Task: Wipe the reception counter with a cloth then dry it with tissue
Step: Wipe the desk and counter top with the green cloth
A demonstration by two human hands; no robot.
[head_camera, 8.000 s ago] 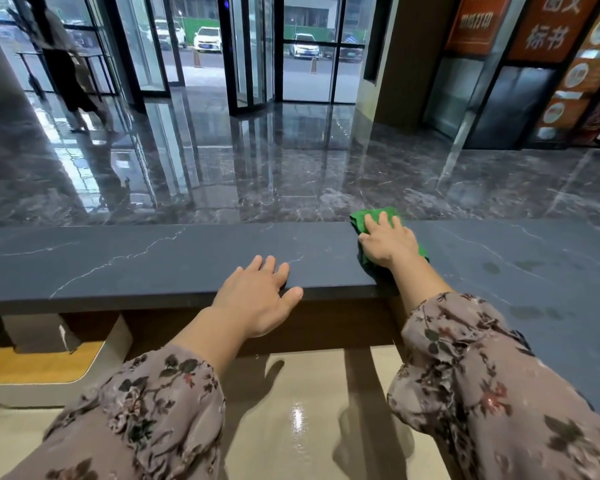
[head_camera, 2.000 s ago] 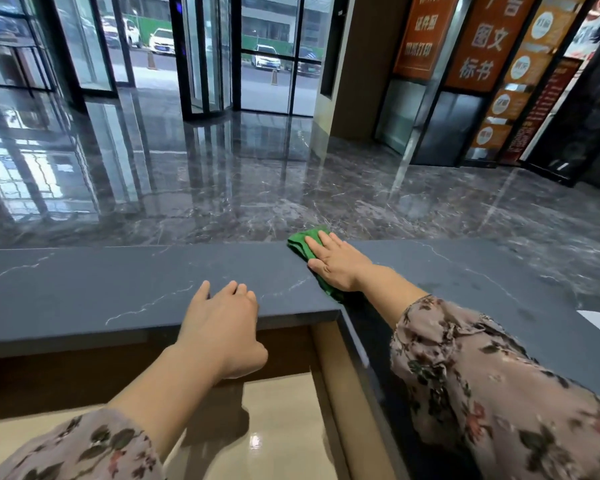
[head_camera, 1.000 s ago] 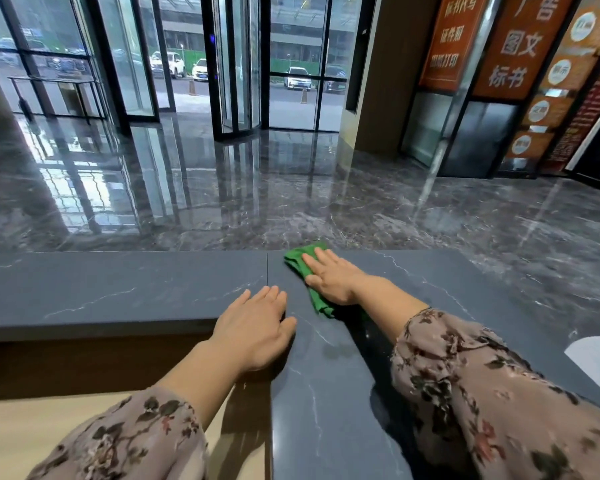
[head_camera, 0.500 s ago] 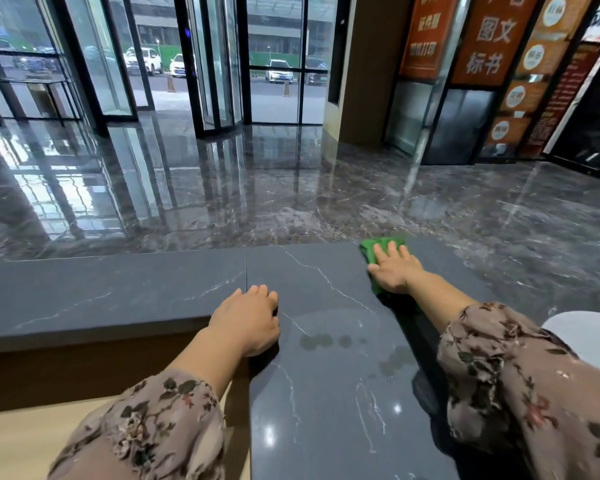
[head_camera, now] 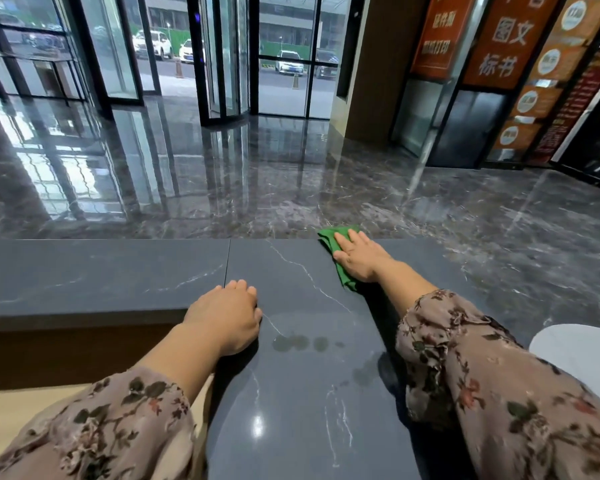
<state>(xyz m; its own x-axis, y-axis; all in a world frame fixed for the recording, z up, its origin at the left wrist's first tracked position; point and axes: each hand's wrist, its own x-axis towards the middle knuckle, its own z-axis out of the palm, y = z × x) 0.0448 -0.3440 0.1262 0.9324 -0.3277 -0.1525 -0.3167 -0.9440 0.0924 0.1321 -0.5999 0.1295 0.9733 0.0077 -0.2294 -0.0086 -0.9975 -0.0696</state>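
Wiping step: right hand (head_camera: 357, 259) pressing green cloth (head_camera: 329, 237) flat-fingered at counter (head_camera: 118, 271) far edge; left hand (head_camera: 227, 315) resting loosely, holding nothing. Next likely sweeping nearer damp spots (head_camera: 298, 342).

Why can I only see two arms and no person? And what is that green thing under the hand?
The camera sits on the person's head and looks down, so you see only their own arms in flowery sleeves. The dark grey slab is a reception counter, with a shiny lobby floor behind it. The right hand presses flat on a green cloth at the counter's far edge, to wipe it. The left hand holds nothing; it rests on the counter. The darker blotches near it look like damp spots. The white shape at the right is cut off, so I cannot tell what it is.
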